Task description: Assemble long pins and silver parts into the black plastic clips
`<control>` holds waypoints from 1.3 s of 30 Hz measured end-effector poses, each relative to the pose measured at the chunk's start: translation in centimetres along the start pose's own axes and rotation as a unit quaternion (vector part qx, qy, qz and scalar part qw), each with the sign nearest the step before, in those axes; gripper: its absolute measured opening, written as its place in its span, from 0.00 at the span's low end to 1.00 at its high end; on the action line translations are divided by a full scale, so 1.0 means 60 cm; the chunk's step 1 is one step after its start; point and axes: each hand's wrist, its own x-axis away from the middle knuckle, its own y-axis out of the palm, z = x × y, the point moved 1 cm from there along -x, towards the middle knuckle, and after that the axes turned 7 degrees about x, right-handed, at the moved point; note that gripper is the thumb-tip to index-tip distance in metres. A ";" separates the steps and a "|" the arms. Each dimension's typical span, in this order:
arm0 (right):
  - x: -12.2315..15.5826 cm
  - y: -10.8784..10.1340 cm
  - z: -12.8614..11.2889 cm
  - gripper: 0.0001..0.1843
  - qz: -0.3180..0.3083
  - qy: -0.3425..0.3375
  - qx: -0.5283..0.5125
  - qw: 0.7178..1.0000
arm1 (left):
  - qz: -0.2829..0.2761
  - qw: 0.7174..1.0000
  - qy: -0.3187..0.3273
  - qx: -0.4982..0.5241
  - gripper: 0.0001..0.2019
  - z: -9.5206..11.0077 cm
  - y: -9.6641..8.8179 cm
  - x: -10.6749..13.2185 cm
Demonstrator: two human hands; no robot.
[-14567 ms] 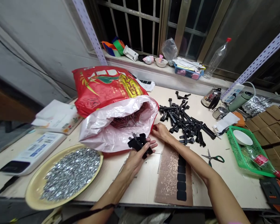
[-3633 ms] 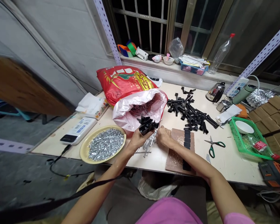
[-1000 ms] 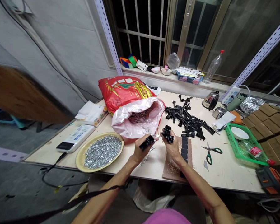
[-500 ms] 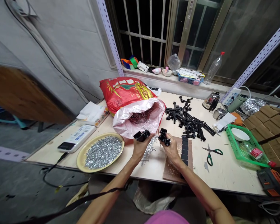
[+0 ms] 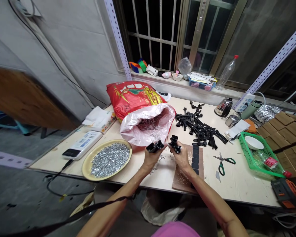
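Observation:
My left hand (image 5: 151, 158) is closed around black plastic pieces (image 5: 155, 146), which stick out past its fingers. Close beside it, my right hand (image 5: 181, 158) grips more black plastic pieces (image 5: 174, 144). The fingertips of both hands nearly meet, and whatever lies between them is too small to make out. Thin metal pins (image 5: 156, 165) lie on the table by my left hand. Under my right forearm is a brown board (image 5: 185, 182) with a row of black rectangular pads (image 5: 195, 159). An open red sack (image 5: 135, 98) of thin metal pins lies just behind the hands.
A yellow dish (image 5: 86, 172) of small metal parts stands at left, near a white device (image 5: 85, 144). Black plastic parts (image 5: 199, 126) are heaped behind my right hand. Scissors (image 5: 221, 163) and a green basket (image 5: 245, 161) lie at right.
My left hand has moved slightly right, closer to my right hand, and now covers more of the loose pins. Both hands keep their black pieces.

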 end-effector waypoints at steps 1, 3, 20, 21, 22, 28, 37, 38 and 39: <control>0.000 0.000 0.000 0.19 0.002 0.001 0.003 1.000 | -0.003 1.000 0.000 0.002 0.17 0.001 0.000 0.000; 0.000 -0.001 0.000 0.19 0.003 0.009 0.006 1.000 | -0.001 1.000 -0.004 0.008 0.16 0.003 -0.001 -0.001; -0.017 0.015 0.022 0.17 -0.012 0.184 -0.070 0.980 | -0.150 0.913 -0.338 0.170 0.18 -0.042 0.022 -0.018; -0.018 0.016 0.022 0.16 -0.030 0.192 -0.076 0.978 | -0.157 0.904 -0.359 0.173 0.16 -0.043 0.023 -0.017; -0.019 0.019 0.021 0.16 -0.049 0.198 -0.079 0.976 | -0.160 0.898 -0.371 0.173 0.16 -0.043 0.024 -0.015; -0.016 0.024 0.028 0.15 -0.107 0.186 -0.064 0.974 | -0.159 0.895 -0.376 0.178 0.13 -0.043 0.042 -0.012; -0.008 0.011 0.041 0.16 -0.123 0.127 0.010 0.984 | -0.090 0.924 -0.337 0.158 0.17 -0.060 0.046 -0.021; -0.008 0.005 0.039 0.18 -0.105 0.135 0.012 0.985 | -0.086 0.927 -0.328 0.159 0.17 -0.058 0.043 -0.021; -0.008 -0.002 0.035 0.20 -0.079 0.142 0.016 0.987 | -0.087 0.932 -0.316 0.154 0.17 -0.056 0.039 -0.021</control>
